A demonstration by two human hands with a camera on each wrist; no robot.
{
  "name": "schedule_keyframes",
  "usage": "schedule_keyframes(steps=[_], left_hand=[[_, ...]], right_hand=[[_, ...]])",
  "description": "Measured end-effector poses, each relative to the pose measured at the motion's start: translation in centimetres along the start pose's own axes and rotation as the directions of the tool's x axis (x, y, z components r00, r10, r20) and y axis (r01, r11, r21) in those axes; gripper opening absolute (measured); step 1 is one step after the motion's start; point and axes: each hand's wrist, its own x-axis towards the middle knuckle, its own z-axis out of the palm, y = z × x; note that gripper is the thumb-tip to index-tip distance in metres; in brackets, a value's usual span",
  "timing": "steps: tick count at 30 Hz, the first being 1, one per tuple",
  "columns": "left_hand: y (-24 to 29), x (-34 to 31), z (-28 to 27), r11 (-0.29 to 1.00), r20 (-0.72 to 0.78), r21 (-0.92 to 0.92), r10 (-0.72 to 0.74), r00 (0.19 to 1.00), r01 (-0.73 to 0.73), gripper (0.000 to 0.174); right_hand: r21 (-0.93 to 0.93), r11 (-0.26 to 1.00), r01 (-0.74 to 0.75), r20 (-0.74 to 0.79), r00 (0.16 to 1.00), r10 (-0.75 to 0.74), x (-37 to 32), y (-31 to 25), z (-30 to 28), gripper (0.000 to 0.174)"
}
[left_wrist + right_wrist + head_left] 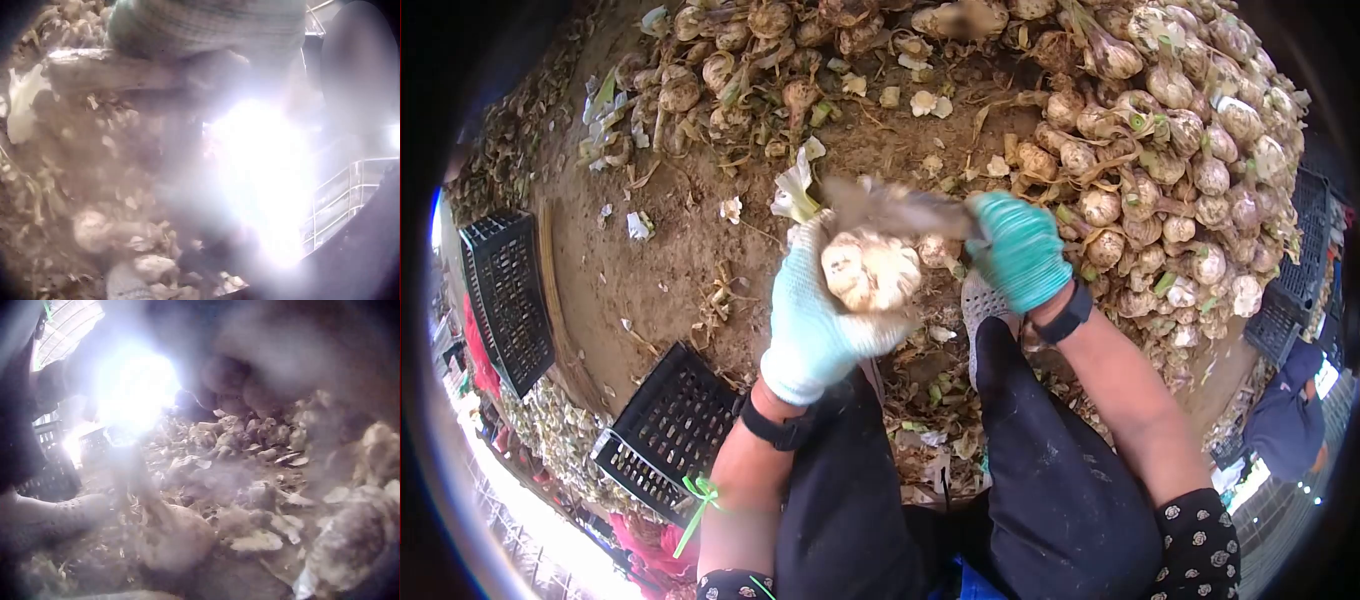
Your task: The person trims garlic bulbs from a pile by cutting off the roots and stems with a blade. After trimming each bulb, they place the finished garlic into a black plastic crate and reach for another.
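Note:
My left hand (815, 315), in a pale mint knitted glove, grips a garlic bulb (870, 272) whose cut-looking, whitish side faces up. In the left wrist view, glare and blur hide most of what lies below the glove (206, 25). The other hand (1020, 250), in a green-striped glove, holds a knife (905, 212) with its fingers curled. Its dark blade is motion-blurred and reaches across just beyond the bulb, toward the left fingers. A pale leafy garlic scrap (795, 190) shows beside the left fingertips.
A large heap of garlic bulbs (1170, 170) rises at the right, with more garlic (730, 70) at the back left. Black plastic crates (670, 425) stand at the left. Peels and stalks litter the dirt floor (665, 265). Another person (1285, 415) is at the right edge.

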Motion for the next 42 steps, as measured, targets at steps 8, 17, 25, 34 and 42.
schedule_keyframes(steps=[8,17,25,34,42], left_hand=[[-1.1,0.7,0.7,0.997,-0.036,0.081,0.009,0.999,-0.006,0.087],[-2.5,0.3,-1.0,0.768,0.111,-0.566,-0.290,0.951,0.300,0.057],[-2.5,0.7,-3.3,0.518,0.131,-0.838,-0.116,0.985,0.172,0.063],[-0.7,0.1,-3.1,0.992,-0.066,-0.057,0.105,0.992,-0.109,0.045],[4.4,4.3,-0.7,0.853,-0.069,-0.485,0.181,0.981,-0.192,0.061]], right_hand=[[0.656,0.215,-0.723,0.628,0.682,0.375,1.0,-3.8,-3.3,0.025],[0.713,0.425,-0.558,0.425,0.825,0.373,1.7,-6.6,-3.0,0.029],[0.684,0.588,-0.432,0.156,0.874,0.460,0.6,-4.7,-1.4,0.030],[0.340,0.938,-0.064,-0.048,0.995,0.086,1.7,-2.7,-0.1,0.020],[0.636,0.523,-0.568,0.186,0.770,0.610,1.2,0.0,0.2,0.040]])
